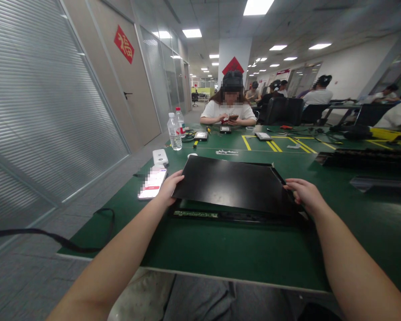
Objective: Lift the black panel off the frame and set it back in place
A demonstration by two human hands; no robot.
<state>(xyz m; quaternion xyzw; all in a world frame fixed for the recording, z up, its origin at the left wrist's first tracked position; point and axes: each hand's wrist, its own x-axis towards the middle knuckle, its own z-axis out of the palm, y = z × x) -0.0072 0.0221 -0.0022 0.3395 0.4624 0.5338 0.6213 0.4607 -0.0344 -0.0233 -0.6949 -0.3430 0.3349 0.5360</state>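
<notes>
A glossy black LCD panel is held tilted just above the green table in front of me. My left hand grips its left edge, thumb on top. At the right edge my right hand is closed with bent fingers, where a thin black strip runs along the panel's side. Below the panel's near edge lies a green circuit board strip on a long black bar. The panel hides the table beneath it and whatever the fingers touch underneath.
A lit phone, a white device and plastic bottles stand to the left. Black frame pieces lie at the right. Hard drives sit at the back, before a person holding a phone. A black strap crosses the left corner.
</notes>
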